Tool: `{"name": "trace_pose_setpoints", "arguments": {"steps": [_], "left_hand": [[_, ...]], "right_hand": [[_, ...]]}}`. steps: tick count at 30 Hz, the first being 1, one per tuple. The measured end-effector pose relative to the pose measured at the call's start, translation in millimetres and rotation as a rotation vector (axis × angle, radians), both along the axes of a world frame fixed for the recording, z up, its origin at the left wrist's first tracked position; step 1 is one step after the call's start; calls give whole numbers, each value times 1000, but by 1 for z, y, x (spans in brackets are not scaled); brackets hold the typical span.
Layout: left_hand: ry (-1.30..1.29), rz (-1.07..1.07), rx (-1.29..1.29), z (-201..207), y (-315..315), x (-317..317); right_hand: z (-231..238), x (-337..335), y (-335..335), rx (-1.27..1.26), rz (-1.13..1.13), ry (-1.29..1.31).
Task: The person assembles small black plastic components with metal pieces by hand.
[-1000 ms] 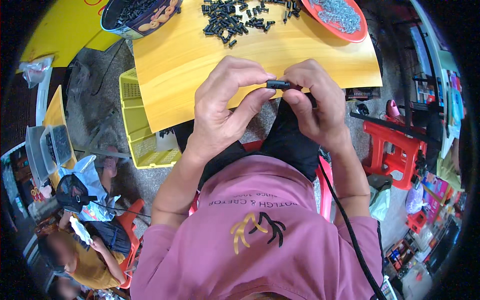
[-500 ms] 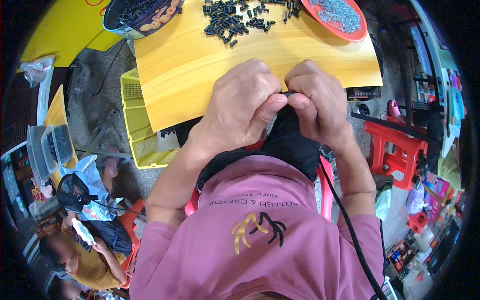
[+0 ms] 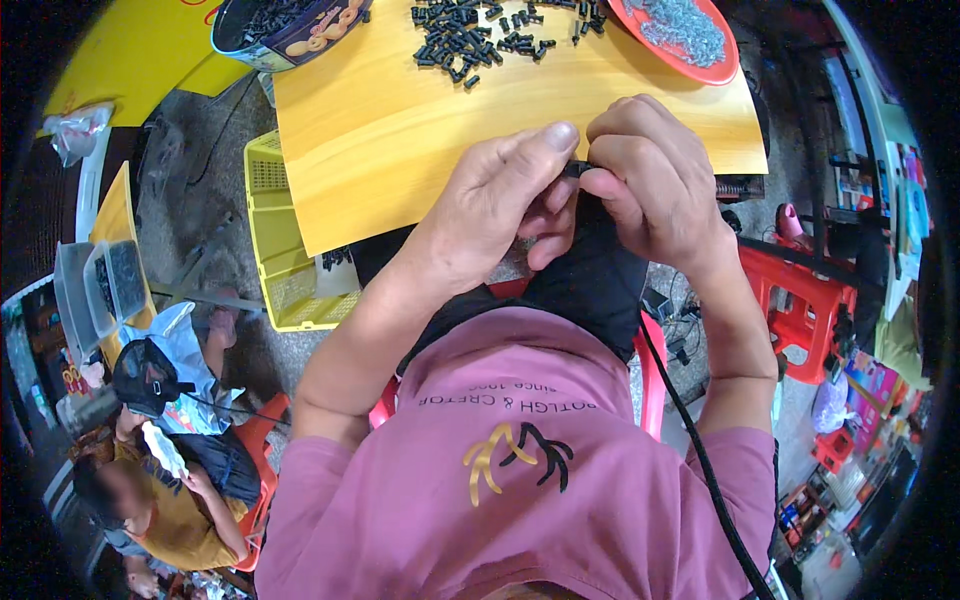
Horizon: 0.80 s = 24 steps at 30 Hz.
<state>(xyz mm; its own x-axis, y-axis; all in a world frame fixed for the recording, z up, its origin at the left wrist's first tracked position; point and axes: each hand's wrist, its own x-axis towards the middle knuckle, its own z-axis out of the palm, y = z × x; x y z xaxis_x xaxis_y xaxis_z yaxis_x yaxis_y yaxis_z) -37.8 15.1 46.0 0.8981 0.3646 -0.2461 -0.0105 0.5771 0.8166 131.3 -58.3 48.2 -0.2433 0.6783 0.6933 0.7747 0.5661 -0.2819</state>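
A small black cylindrical part (image 3: 577, 169) is held between my two hands, just off the near edge of the table. My right hand (image 3: 655, 180) pinches it between thumb and bent forefinger, the other fingers curled in. On its other end is my left hand (image 3: 500, 195), thumb stretched along the upper side and fingers curled below; its exact grip is partly hidden behind the thumb. Farther off on the yellow wood-grain table (image 3: 400, 130) lies a loose pile of similar black parts (image 3: 455, 40).
A round tin (image 3: 285, 35) of dark pieces stands at the far left. Small silvery pieces fill a red plate (image 3: 718, 72) at the far right. A yellow crate (image 3: 270, 230) is left of my legs, a red stool (image 3: 790, 300) to the right. Another person (image 3: 190, 520) sits at the lower left.
My left hand has rolled over, its thumb swinging up and its fingers showing underneath. My right hand has shifted slightly up and right, and more of the black part shows between them.
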Motion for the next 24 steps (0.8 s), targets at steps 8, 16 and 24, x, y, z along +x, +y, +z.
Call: {"name": "trace_pose_setpoints", "arguments": {"steps": [8,16,24], "left_hand": [[99,187,313,-1,1,-3],[142,227,433,-6,0,-1],[176,228,474,-11,1,-1]], "right_hand": [[-9,-10,-15,-403,-55,517],[-22,-23,-24,-687,10,1204],[-27,-38,-23,-639,11,1491]]}}
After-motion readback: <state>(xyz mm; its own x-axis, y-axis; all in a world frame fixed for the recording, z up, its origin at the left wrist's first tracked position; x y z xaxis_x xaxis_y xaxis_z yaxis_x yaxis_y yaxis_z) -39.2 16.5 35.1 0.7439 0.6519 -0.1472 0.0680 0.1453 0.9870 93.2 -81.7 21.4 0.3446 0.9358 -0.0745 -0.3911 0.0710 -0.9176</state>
